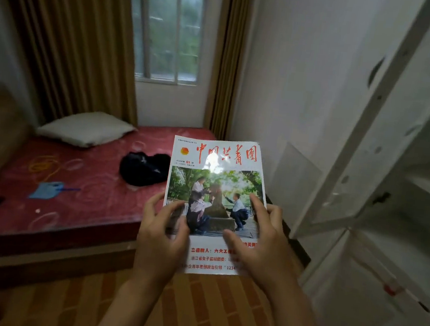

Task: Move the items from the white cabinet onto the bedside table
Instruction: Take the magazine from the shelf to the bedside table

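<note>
- Bedroom with a window, tan curtains and a wood-pattern floor.
- Left hand and right hand together hold a magazine; each grip has curled fingers on the cover and pinches the lower part, cover facing up.
- White cabinet stands right of the right grip, door open.
- Left of the left grip lies a bed with a red mattress, carrying a pillow, black cloth and a blue swatter.
</note>
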